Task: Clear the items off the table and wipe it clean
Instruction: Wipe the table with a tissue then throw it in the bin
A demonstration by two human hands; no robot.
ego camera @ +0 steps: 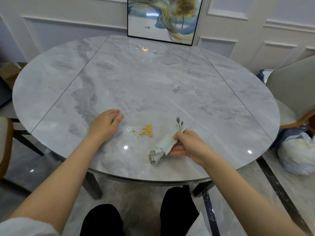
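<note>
A small pile of yellow crumbs (147,131) lies on the round grey marble table (153,79), near its front edge. My right hand (185,143) is just right of the crumbs and grips a pale grey-green cloth (164,144), which hangs crumpled with one end touching the tabletop. My left hand (106,122) rests palm down on the table to the left of the crumbs, fingers together and holding nothing.
A framed painting (163,19) leans against the wall at the table's far edge. A grey chair (293,92) stands at the right, with a white plastic bag (296,154) on the floor beside it. Another chair (6,133) is at the left.
</note>
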